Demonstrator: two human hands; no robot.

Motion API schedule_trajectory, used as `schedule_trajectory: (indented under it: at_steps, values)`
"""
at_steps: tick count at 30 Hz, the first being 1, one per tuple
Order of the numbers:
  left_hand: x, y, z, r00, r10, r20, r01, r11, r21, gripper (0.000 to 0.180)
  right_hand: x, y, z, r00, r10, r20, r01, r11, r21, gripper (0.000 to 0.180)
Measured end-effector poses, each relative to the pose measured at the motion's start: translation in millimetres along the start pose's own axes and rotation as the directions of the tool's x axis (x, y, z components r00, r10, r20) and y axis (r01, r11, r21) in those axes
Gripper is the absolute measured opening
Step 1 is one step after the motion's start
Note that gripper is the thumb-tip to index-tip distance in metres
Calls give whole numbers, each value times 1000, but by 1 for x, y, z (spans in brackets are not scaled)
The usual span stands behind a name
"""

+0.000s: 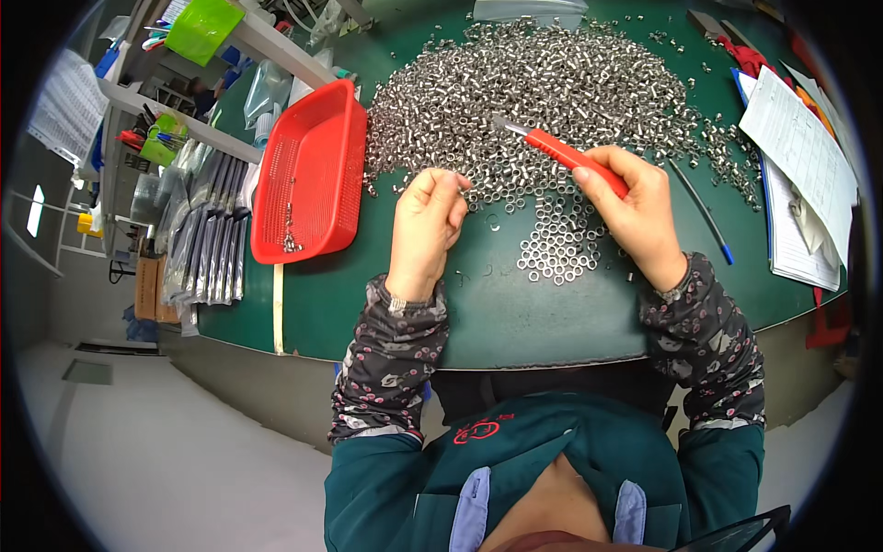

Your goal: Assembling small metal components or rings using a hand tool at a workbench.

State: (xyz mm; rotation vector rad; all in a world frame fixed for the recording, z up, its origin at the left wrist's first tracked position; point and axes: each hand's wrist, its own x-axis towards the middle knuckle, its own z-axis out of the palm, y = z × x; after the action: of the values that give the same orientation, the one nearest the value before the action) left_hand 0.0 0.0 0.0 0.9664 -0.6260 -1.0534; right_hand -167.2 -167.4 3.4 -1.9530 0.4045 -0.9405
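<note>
A red-handled utility knife [566,152] is gripped in my right hand [641,207], its blade pointing up and left over a wide heap of small metal rings [515,92]. My left hand [426,224] is closed at the heap's near edge, thumb and fingertips pinched together around a small metal ring [463,182] that barely shows. Between my hands and nearer to me, a single layer of loose metal rings [559,241] lies flat on the green table. A few thin dark shavings are scattered beside it.
To the left stands a red plastic basket [349,207] with a few metal pieces inside. A blue-capped pen [704,212] and papers on a clipboard [800,166] lie at the right. Bagged dark parts [212,230] are stacked beyond the basket. The table's near edge [543,366] runs before me.
</note>
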Motion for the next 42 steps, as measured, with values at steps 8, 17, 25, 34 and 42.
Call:
schedule_trajectory:
  at_steps: [8,17,25,34,42]
  values:
    - [-37,-13,14,913,405,38,-66,54,996,7,-4,0,1,999,-44,-11,44,999,3,15]
    - [-39,3,12,835,458,305,-163,-324,932,3,-5,-5,-1,999,-44,3,44,999,26,16]
    - [-30,27,9,934,132,-332,-20,947,320,5,-3,-1,2,995,-97,8,97,995,22,17]
    - [11,3,15,979,60,-192,-99,975,-199,11,-8,-10,1,994,-78,79,81,996,-33,16]
    - [7,-16,-7,977,-33,-213,-30,957,-287,16,-11,-5,5,981,-93,170,117,984,-136,19]
